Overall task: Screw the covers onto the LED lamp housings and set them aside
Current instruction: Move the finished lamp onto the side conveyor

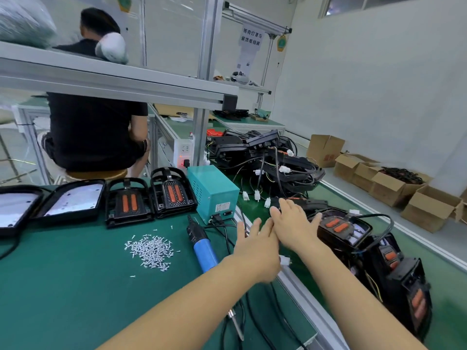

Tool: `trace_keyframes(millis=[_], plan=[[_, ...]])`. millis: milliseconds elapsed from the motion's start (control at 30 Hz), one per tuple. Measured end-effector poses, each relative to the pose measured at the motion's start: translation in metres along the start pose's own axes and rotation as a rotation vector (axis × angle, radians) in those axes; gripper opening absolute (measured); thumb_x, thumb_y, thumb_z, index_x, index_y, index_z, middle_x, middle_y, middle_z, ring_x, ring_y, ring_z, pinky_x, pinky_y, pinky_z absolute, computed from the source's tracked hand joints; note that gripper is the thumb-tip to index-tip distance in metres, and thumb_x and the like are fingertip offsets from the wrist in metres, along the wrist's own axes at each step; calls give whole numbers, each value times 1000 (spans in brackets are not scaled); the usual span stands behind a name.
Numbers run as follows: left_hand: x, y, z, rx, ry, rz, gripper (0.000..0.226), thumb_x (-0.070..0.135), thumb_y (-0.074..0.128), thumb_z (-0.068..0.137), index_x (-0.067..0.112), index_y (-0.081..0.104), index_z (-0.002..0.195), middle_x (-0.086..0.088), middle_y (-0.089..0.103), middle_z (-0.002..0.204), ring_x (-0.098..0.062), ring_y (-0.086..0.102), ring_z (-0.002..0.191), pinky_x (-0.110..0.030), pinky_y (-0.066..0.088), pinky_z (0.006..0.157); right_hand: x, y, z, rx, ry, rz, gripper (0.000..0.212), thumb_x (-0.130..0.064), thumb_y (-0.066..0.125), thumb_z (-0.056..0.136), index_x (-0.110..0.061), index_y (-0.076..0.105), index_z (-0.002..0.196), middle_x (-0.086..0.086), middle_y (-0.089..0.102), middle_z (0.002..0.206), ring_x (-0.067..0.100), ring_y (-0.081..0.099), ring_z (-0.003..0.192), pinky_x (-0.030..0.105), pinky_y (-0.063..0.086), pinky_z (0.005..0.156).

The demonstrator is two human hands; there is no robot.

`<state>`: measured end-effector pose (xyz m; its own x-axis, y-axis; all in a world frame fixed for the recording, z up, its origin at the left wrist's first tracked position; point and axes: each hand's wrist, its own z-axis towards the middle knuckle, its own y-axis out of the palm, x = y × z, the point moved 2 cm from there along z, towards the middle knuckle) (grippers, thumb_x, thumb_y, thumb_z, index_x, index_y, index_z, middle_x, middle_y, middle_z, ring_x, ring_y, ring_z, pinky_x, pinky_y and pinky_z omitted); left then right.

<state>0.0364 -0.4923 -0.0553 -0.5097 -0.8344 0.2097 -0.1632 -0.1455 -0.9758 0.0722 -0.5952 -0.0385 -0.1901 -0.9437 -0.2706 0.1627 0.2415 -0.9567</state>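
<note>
Green counter (75,286): both hands reaching right toward lamp stack (353,238), likely fetching next housing. Left hand (255,251) grip open, fingers straight, holding nothing. Right hand (293,223) grip open too, hovering near stack. Screws (151,251) and screwdriver (202,246) lying close for fastening.

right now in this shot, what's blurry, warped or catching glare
Head view: the left hand is smeared by motion, the right hand sharper; wide-angle bending curves the shelf rail; window light glares off the shiny covers; the screws stay crisp.
</note>
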Motion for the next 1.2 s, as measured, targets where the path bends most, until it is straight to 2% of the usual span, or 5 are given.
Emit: trace_keyframes(millis=[100,400,733,967,1200], plan=[[-30,0,-19,36,-101,23,70,26,35,100,16,-12,151,2,-14,159,-26,-14,146,-56,-13,112,-27,14,-12,-13,-82,24,38,-34,23,104,-20,42,135,-5,40,142,16,29,139,65,1,113],[-126,5,-97,106,-425,70,67,23,35,99,20,-8,151,3,-19,158,-24,-15,146,-56,-7,113,-128,67,-61,-159,-320,22,55,-44,13,105,-25,4,156,-5,4,164,12,0,150,58,-14,113],[-190,5,-164,207,-635,34,65,21,33,100,23,-7,151,5,-19,158,-24,-16,146,-56,-7,113,-211,97,-96,-211,-466,34,55,-43,15,105,-25,3,156,-3,4,164,15,1,150,58,-15,113],[-228,24,-213,330,-744,26,59,33,34,100,24,6,151,6,-6,160,-18,-4,147,-49,2,116,-248,126,-131,-217,-671,75,52,-35,23,107,-18,13,155,-1,14,162,13,10,148,40,2,119],[-274,41,-264,341,-892,17,57,36,30,101,23,6,152,5,-5,160,-17,-3,147,-46,3,117,-278,158,-151,-270,-792,78,54,-35,26,106,-21,10,156,-5,9,163,11,7,149,36,2,120]])
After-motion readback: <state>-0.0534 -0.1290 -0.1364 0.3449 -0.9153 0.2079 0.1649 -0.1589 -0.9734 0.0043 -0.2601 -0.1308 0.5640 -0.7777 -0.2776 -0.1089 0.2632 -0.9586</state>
